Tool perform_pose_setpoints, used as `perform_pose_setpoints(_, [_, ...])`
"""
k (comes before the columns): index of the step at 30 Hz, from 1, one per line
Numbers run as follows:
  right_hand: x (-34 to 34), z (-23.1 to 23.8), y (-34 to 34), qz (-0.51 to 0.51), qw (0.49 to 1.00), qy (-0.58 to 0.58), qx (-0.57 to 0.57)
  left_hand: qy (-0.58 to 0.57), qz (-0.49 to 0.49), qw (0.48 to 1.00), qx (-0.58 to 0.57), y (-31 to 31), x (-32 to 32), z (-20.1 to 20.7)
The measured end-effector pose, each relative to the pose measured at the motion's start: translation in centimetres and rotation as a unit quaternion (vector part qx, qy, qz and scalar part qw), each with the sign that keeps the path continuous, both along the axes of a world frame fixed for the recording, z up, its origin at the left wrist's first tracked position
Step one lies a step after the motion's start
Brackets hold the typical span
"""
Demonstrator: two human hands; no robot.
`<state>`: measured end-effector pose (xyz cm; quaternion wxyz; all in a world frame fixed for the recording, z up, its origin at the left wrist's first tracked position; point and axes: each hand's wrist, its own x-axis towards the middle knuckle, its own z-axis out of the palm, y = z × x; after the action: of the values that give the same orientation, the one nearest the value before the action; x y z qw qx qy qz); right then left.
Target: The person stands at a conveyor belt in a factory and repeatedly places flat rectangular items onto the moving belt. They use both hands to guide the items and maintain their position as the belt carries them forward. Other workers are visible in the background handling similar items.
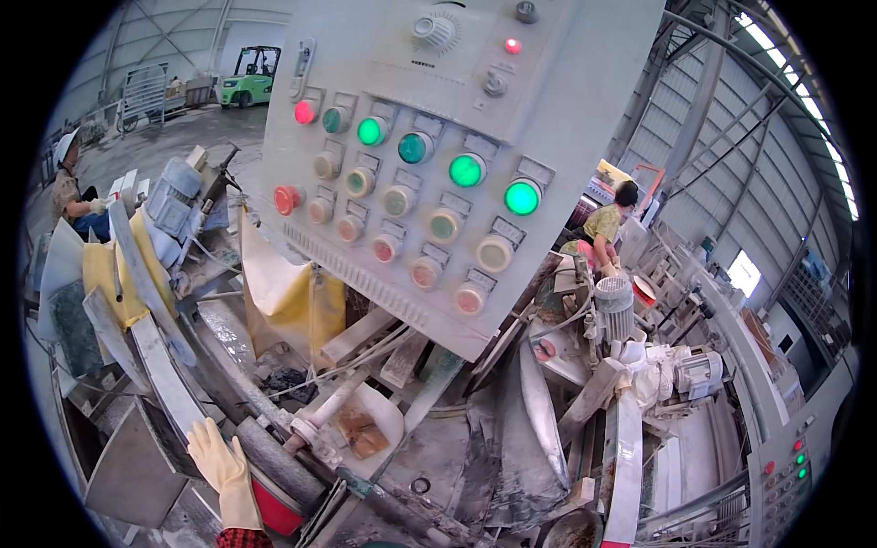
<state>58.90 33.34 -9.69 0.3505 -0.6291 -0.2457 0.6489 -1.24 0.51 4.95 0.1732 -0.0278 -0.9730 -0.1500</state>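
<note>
My left hand (224,470), in a cream rubber glove with a red checked cuff, reaches in at the lower left. Its fingers are spread, and nothing shows in them. It lies over or on the end of a pale metal rail (164,370); I cannot tell whether it touches. Right beside the wrist is a red basin (277,513), partly covered by the glove. A grey control panel (557,82) hangs large and tilted in front, with rows of round buttons. Several of its lamps glow green, such as this green button (523,196). My right hand is out of view.
Dusty machinery with a motor (174,196) stands left, and another motor (699,374) right. A person in a pale hat (66,146) is at far left; another person in a yellow-green top (603,224) bends at right. A green forklift (250,78) stands behind.
</note>
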Motion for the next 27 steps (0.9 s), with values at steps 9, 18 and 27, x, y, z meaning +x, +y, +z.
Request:
perform_pose_setpoints(9, [0.5,0.2,-0.6,0.005,1.0,0.003,0.004,-0.015,0.003,1.0,-0.014,0.2,1.1,0.4])
perform_pose_setpoints(18, [2.4,-0.3,-1.3,-0.001,1.0,0.001,-0.003,-0.008,-0.004,1.0,-0.017,0.4,2.0,-0.6])
perform_pose_setpoints(27, [5.7,-1.7,-2.2,-0.019,1.0,0.004,-0.016,-0.003,-0.027,0.999,-0.024,0.4,2.7,-1.7])
